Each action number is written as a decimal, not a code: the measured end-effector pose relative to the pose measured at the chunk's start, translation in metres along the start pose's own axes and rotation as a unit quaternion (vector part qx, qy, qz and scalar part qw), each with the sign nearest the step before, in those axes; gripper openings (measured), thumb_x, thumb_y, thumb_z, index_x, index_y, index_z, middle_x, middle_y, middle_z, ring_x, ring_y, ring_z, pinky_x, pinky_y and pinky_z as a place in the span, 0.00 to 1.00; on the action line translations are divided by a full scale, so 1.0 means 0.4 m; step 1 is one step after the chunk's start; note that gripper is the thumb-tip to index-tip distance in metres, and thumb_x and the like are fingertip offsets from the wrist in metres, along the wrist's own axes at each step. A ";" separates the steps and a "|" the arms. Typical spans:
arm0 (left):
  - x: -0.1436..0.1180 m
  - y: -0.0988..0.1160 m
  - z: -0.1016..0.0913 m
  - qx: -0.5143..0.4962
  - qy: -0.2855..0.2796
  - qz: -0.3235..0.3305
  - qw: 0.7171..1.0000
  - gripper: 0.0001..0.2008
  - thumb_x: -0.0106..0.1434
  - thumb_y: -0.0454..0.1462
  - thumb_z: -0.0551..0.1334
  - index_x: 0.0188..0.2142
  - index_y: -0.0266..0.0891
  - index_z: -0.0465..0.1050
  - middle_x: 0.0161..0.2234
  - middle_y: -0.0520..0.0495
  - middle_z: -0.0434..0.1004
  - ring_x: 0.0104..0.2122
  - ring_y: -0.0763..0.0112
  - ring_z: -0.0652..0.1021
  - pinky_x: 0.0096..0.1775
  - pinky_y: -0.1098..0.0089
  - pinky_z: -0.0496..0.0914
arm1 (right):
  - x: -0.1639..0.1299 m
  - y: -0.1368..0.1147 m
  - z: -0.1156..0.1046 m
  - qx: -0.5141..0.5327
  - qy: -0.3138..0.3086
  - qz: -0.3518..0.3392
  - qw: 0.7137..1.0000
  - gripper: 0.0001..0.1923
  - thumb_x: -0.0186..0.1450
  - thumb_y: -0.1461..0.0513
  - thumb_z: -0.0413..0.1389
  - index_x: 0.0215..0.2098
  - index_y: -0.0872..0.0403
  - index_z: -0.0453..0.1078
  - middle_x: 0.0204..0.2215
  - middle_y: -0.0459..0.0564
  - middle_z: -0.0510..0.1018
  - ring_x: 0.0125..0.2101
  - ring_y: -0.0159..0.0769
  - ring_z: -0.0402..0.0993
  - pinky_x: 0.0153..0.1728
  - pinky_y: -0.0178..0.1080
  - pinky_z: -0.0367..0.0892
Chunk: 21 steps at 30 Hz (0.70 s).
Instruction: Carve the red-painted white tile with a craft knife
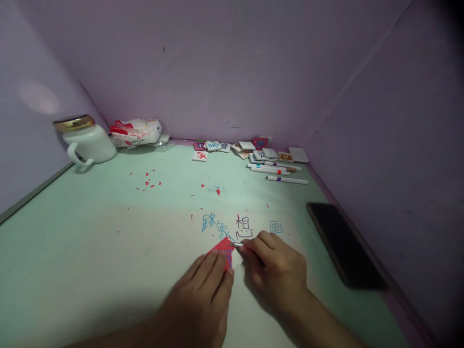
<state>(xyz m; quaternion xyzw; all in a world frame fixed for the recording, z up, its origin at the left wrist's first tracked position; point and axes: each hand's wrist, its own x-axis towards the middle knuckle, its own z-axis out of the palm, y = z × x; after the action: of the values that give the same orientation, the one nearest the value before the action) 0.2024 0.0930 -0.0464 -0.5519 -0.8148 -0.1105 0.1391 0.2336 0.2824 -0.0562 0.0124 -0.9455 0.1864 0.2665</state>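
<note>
My left hand (205,285) holds a small red piece (219,245) down against the table, its fingers together over the lower part and the thumb near the right edge. Purple lines show on the red face, and a pale edge lies along its right side. My right hand (277,266) is closed in a pinch around a slim tool with a silvery metal tip (237,244). That tip touches or nearly touches the upper right edge of the red piece. The fingers hide the rest of the tool, so its kind is unclear.
Drawn characters (244,227) and red scraps (147,183) are scattered over the table (83,232). White markers (287,180) and small marked tiles (199,156) lie at the back. A phone (344,246) is at right; a lidded mug (92,143) and a plastic packet (136,132) stand back left.
</note>
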 end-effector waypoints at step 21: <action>-0.007 0.006 0.011 0.010 0.035 -0.003 0.999 0.19 0.63 0.32 0.50 0.50 0.26 0.70 0.48 0.31 0.76 0.48 0.52 0.76 0.48 0.57 0.72 | 0.019 -0.013 -0.029 -0.019 -0.014 0.036 0.999 0.15 0.67 0.57 0.49 0.28 0.49 0.75 0.21 0.41 0.74 0.19 0.28 0.70 0.20 0.33 0.53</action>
<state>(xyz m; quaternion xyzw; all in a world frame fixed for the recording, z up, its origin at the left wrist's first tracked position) 0.2052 0.0931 -0.0513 -0.5439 -0.8121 -0.1216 0.1729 0.2337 0.2822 -0.0413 -0.0238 -0.9524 0.1778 0.2464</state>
